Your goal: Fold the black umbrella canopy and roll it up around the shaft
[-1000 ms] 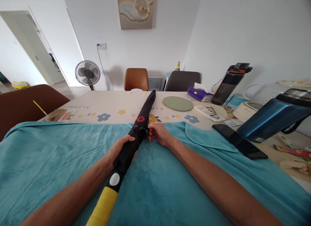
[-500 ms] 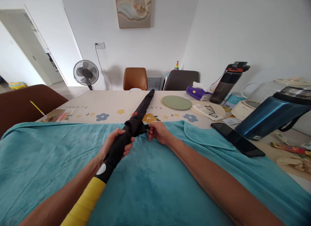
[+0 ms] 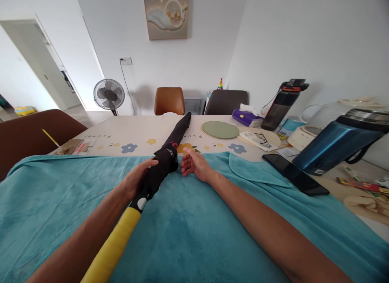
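A black folded umbrella (image 3: 164, 165) with a yellow-wrapped handle slants from the lower left toward the far side of the table. My left hand (image 3: 138, 177) is closed round its lower canopy, just above the white round button (image 3: 142, 203); most of those fingers are behind the cloth. Just right of the umbrella, my right hand (image 3: 196, 165) is apart from it, fingers loosely curled with the thumb up and nothing in them. A loose fold of canopy bulges near the red ring mark (image 3: 174, 145). Beneath both hands spreads a teal blanket (image 3: 194, 234).
On the right lie a black phone (image 3: 294, 173) and a blue thermos (image 3: 337, 141). Farther back are a dark bottle (image 3: 281, 106), a purple tissue box (image 3: 246, 117), eyeglasses (image 3: 263, 140) and a green round mat (image 3: 220, 129). Pencils (image 3: 82, 147) lie far left.
My right hand has let go of the dark strap or cloth edge it pinched, and its fingers have loosened. The umbrella has turned in my left hand; its handle swung left, then slightly back.
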A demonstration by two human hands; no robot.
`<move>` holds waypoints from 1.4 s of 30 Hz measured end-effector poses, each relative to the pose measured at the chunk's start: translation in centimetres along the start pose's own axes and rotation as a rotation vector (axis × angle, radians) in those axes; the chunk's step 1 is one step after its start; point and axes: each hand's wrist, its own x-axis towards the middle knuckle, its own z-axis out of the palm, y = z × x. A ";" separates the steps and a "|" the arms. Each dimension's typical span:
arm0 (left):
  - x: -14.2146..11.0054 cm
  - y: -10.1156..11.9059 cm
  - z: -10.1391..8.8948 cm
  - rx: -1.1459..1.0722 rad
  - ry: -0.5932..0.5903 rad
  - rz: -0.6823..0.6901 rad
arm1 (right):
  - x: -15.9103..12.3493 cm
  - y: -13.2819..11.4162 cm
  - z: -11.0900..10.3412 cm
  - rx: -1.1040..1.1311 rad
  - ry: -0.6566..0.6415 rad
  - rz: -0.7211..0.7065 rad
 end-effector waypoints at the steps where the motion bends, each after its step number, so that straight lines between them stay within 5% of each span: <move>1: 0.1 0.0 -0.1 -0.047 -0.012 0.020 | -0.1 -0.1 0.2 -0.010 0.008 0.009; 6: 0.8 -0.1 -0.9 0.087 0.124 -0.066 | -0.1 -0.2 0.7 -0.006 0.028 0.052; 11: 0.5 -1.7 -0.3 0.719 0.298 0.332 | -0.2 -0.3 0.7 0.054 -0.005 0.038; 14: 0.0 -2.3 0.2 0.906 0.345 0.433 | -0.3 -0.4 0.8 0.042 0.005 0.006; 20: -0.6 -1.4 0.4 0.681 0.253 0.326 | 0.2 0.1 0.8 -0.085 0.133 -0.033; 26: -4.3 -3.4 -1.1 0.699 0.222 0.150 | 1.0 0.8 0.4 -0.071 0.188 -0.030; 30: -7.5 -4.3 -1.7 0.522 0.045 -0.119 | 1.2 0.9 0.1 -0.008 0.197 -0.022; 33: -8.5 -4.8 -2.1 0.466 -0.039 -0.194 | 1.1 0.9 0.0 0.069 0.175 -0.026; 42: -8.5 -4.2 -5.6 1.351 0.385 0.078 | 1.1 1.1 0.0 0.278 0.057 -0.087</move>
